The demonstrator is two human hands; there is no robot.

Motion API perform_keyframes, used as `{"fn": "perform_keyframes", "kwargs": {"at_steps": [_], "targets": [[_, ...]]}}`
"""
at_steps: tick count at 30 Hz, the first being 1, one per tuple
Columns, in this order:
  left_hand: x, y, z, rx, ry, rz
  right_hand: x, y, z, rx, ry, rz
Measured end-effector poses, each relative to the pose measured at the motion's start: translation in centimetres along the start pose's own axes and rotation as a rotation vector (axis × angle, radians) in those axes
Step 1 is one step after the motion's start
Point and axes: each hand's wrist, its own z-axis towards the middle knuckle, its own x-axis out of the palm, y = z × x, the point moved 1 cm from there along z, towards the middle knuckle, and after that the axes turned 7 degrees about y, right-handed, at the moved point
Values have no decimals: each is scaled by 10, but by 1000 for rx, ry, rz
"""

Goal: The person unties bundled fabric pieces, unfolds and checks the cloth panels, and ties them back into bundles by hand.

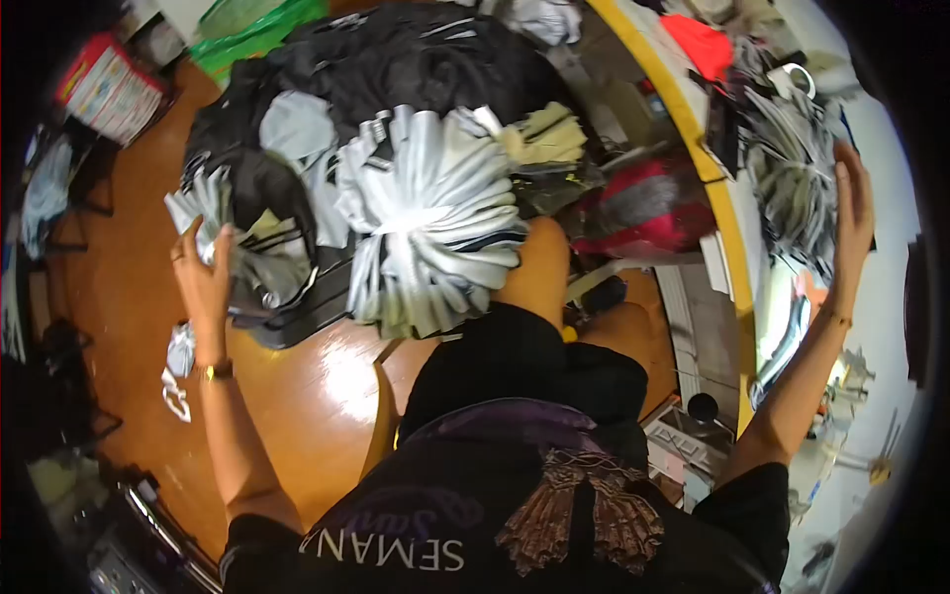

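My left hand (205, 272) reaches out at the left, fingers apart, beside a small bunch of grey and white fabric strips (272, 259) by a dark bag. Whether its fingertips touch the fabric I cannot tell. A large tied bundle of white and grey strips (426, 223) fans out at the centre, beside my bare knee. At the right, my right hand (853, 203) is raised with fingers extended at the edge of another tied grey bundle (792, 173) on the worktable. Nothing is visibly gripped in it.
Black fabric (366, 64) is heaped behind the central bundle. The worktable has a yellow edge (727, 238) and holds a red cloth (698, 47). A green plastic bag (252, 35) lies at the top left, near a red and white sack (111, 89). A red object (643, 203) sits below the table.
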Motion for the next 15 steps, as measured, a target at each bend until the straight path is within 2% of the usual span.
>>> {"fn": "perform_keyframes", "kwargs": {"at_steps": [3,4,6,7,9,10,11,15], "targets": [[41,42,-16,-315,80,-59,89,92,-28,-64,375,85],[46,42,-22,-377,70,-104,115,120,-33,-192,492,68],[58,63,-24,-508,79,-297,164,149,-47,-292,616,250],[68,79,-29,-464,37,-540,189,159,-56,-309,642,282],[44,44,-33,-555,128,-841,225,183,-69,-497,579,307],[45,53,-33,-590,136,-836,239,195,-74,-514,619,363],[45,61,-35,-603,203,-1021,249,209,-78,-529,660,416],[28,52,-44,-617,219,-1295,262,248,-88,-536,727,605]]}}
